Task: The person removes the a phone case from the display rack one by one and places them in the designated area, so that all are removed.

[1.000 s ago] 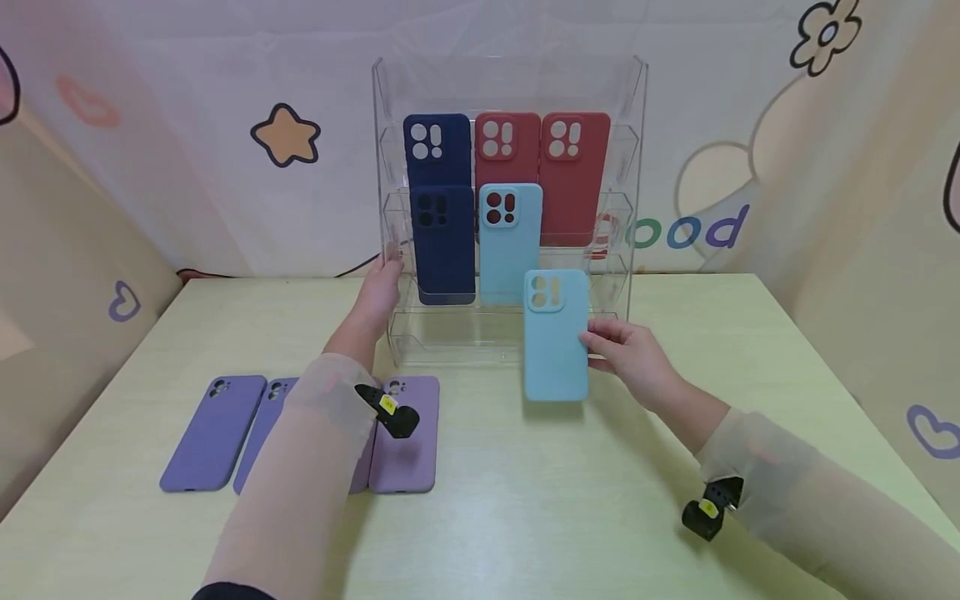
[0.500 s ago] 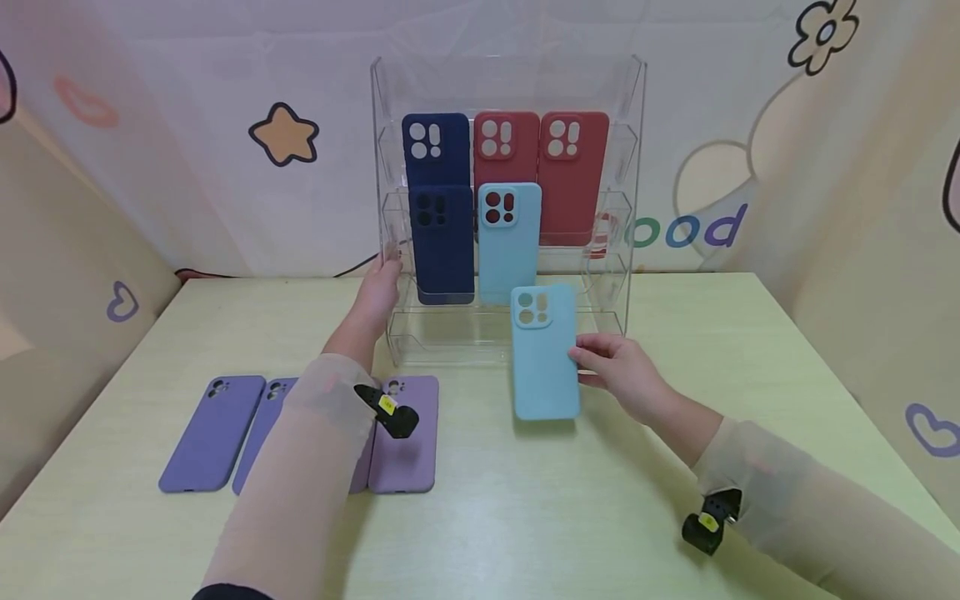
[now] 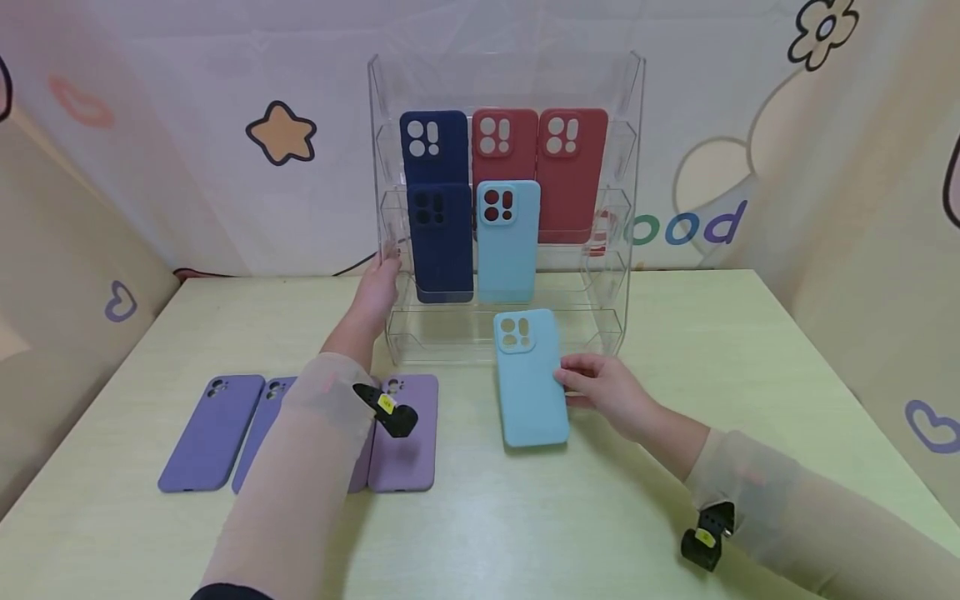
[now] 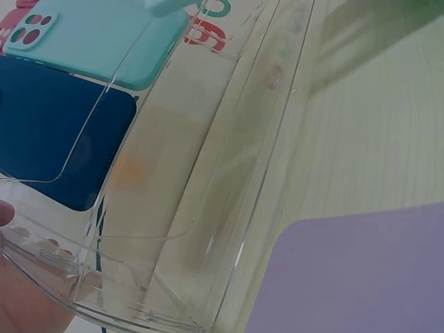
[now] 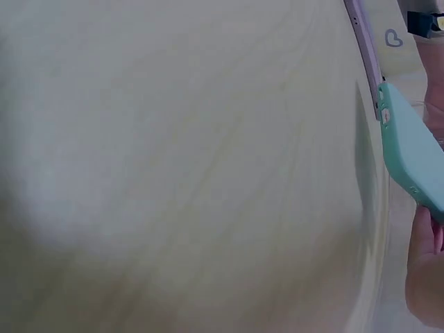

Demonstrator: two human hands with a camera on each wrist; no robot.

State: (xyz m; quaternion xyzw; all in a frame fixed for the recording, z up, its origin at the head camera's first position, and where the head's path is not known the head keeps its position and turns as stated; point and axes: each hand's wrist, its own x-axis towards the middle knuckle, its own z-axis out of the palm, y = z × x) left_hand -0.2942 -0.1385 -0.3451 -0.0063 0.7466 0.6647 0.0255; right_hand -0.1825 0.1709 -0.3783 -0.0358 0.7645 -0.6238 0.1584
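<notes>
My right hand (image 3: 607,390) pinches a light blue phone case (image 3: 531,383) by its right edge, in front of the clear stand. In the right wrist view the held case (image 5: 414,149) is seen from its side, close over the table, with a shadow beside it. My left hand (image 3: 377,287) grips the left side of the clear acrylic display stand (image 3: 442,337). On the stand, a second light blue case (image 3: 507,258) leans beside a dark blue case (image 3: 442,250). Behind them stand another dark blue case (image 3: 434,158) and two red cases (image 3: 573,187).
Several purple phone cases (image 3: 403,446) lie in a row on the table (image 3: 480,533) at the left, partly hidden under my left sleeve (image 3: 281,483). A printed cloth backdrop (image 3: 510,25) hangs behind the stand. The stand's lowest tier is see-through at the front.
My right hand has brought the light blue case down, toward me and slightly left, away from the stand, and the case has tilted a little. My left hand keeps its place on the stand.
</notes>
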